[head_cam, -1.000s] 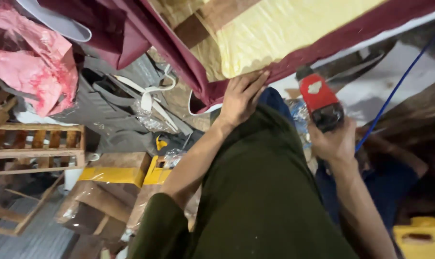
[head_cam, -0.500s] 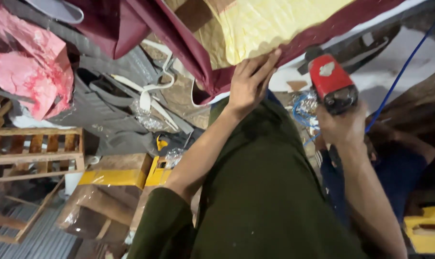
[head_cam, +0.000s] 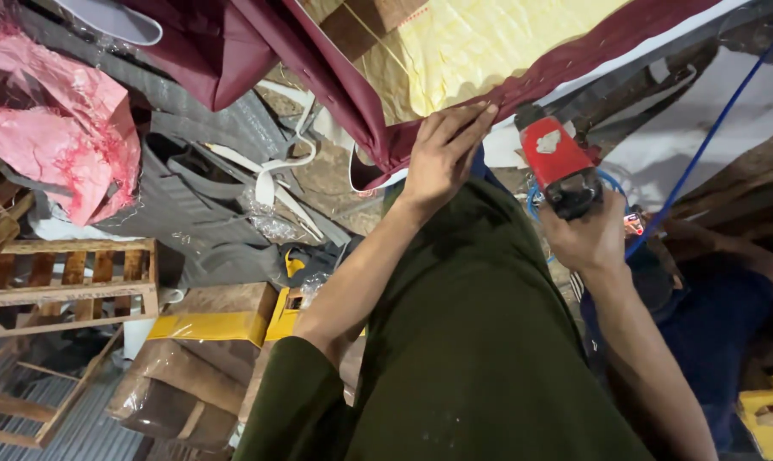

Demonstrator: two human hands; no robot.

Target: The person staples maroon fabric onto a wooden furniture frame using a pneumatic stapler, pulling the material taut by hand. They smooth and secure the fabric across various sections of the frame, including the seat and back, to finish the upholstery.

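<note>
Left hand (head_cam: 442, 154) lies flat on one maroon fabric (head_cam: 574, 68) (fingers spread); right hand (head_cam: 587, 235) grips one red stapler (head_cam: 557, 162).

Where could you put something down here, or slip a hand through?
Little bare room. One open gap lies between the left hand pressing the maroon fabric and the right hand gripping the red tool. Left of it, pink plastic, wooden frames and wrapped bundles crowd everything.
</note>
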